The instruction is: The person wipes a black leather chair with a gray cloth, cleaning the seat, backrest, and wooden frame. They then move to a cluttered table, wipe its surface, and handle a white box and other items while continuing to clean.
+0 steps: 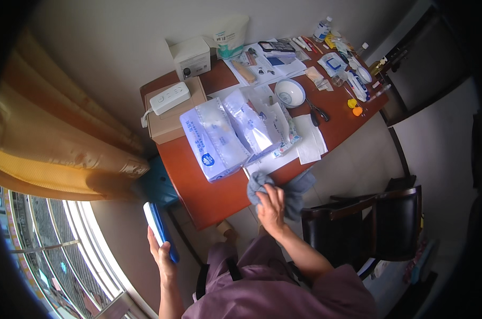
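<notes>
My left hand holds a flat blue-and-white object upright, off the table's left side; its exact kind is unclear. My right hand grips a crumpled grey-blue cloth at the front edge of the red-brown wooden table. Part of the cloth rests on the tabletop and the rest hangs over the edge. Beyond it lie a plastic-wrapped tissue pack and a second, opened-looking pack. White paper sheets lie to their right.
A power strip sits on a cardboard box. Behind stand a white box and a pouch. A bowl, black-handled scissors and a bottle are rightward. A dark chair stands right; a curtain hangs left.
</notes>
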`<state>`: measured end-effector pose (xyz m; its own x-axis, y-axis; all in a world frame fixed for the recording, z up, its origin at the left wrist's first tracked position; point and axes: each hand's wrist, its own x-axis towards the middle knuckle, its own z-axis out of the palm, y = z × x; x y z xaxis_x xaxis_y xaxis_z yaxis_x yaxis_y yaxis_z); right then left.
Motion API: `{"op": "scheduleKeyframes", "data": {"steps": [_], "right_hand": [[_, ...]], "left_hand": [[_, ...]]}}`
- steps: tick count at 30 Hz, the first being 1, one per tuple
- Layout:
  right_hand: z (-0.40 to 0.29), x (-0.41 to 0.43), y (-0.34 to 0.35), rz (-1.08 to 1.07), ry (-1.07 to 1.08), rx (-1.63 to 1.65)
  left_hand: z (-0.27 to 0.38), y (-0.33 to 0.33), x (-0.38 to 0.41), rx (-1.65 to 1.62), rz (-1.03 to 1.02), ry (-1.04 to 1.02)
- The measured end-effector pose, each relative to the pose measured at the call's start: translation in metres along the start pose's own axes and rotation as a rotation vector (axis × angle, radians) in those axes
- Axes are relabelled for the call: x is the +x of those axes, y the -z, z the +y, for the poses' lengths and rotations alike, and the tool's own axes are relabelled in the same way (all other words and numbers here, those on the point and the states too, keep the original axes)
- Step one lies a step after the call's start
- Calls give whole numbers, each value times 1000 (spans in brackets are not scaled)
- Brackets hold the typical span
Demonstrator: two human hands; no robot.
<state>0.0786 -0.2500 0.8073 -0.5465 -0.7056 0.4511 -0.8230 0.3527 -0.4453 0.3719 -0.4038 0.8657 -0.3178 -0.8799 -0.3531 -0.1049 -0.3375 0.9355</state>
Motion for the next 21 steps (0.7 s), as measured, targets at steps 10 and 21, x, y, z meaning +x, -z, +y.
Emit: {"op": "scheduleKeyframes", "data": {"steps": [10, 21], "right_hand": [[-19, 35, 34, -134, 67, 264], [-34, 81, 34, -375, 512, 270]], "left_hand": [[23, -39, -13, 16, -78, -43], [4, -6, -33, -21, 87, -35]]}}
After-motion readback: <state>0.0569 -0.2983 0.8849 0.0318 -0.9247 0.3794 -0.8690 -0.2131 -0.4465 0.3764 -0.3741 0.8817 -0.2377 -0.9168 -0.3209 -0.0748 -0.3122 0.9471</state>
